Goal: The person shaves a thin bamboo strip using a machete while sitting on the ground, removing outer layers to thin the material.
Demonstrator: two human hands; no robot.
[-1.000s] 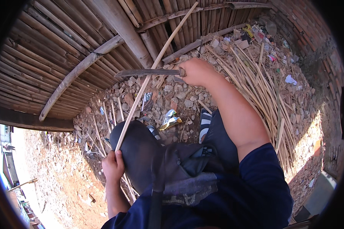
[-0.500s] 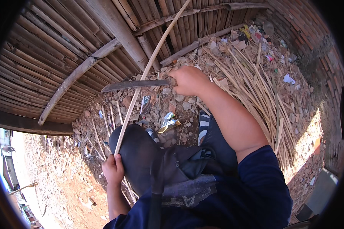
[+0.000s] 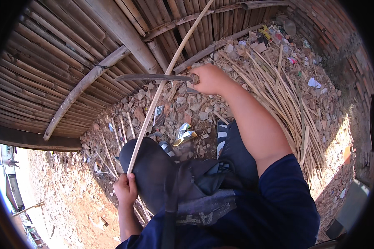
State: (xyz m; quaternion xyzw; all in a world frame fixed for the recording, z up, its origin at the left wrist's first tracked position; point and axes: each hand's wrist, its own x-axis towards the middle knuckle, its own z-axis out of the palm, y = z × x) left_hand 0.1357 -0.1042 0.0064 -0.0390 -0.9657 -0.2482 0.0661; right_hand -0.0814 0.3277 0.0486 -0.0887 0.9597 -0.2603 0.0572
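Observation:
My left hand [image 3: 125, 189] is closed round the near end of a long pale bamboo strip [image 3: 148, 114]. The strip slants across my left knee and rises to the far wall. In my right hand [image 3: 211, 79] is the handle of a machete [image 3: 153, 77], fingers wrapped round it. Its dark blade points left and lies across the strip well beyond my knee, seemingly touching it. Whether the edge bites into the strip cannot be made out.
Split bamboo strips [image 3: 278, 97] lie heaped on the rubble at the right. More thin strips [image 3: 119, 129] lie beside my left knee. A crumpled foil wrapper [image 3: 184, 135] rests between my feet. A bamboo wall [image 3: 66, 50] with round poles rises ahead and left; a brick wall [image 3: 332, 29] stands right.
The machete has moved farther up along the strip with my right hand, and its blade has turned slightly. My left hand keeps its hold, slightly lower and to the right.

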